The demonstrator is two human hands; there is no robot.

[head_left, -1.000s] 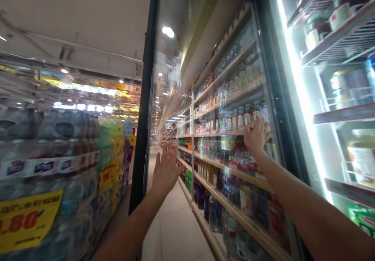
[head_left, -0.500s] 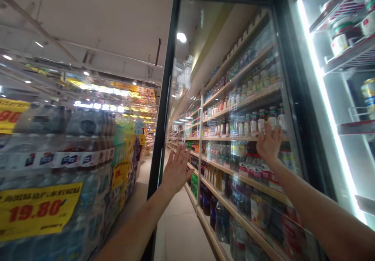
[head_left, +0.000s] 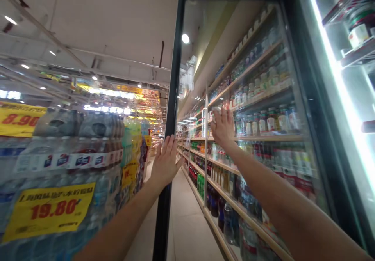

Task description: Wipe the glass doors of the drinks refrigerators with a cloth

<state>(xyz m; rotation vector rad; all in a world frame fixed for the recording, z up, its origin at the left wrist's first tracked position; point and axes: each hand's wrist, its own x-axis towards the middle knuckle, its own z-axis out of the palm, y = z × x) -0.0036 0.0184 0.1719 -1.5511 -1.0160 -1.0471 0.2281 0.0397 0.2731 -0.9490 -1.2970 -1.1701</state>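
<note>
A glass cooler door (head_left: 234,23) with a dark frame stands swung out in front of me. My left hand (head_left: 165,160) lies over the door's outer upright, the dark frame edge (head_left: 172,101), fingers stretched upward and thumb apart. Before the glass is my right hand (head_left: 223,125), palm toward the pane and fingers extended; whether it touches the glass I cannot tell. Neither hand holds anything. Through or on the pane, shelves of bottles (head_left: 271,120) show behind my right hand.
Shrink-wrapped bottle packs (head_left: 96,151) are stacked at left, with a yellow price sign (head_left: 49,210) on them. At right is the lit cooler interior (head_left: 331,50) with a wire shelf of jars. A pale floor aisle (head_left: 187,218) runs ahead.
My right hand has moved left across the glass, nearer to my left hand. My left hand has shifted slightly left, onto the frame edge. The view has turned a little left.
</note>
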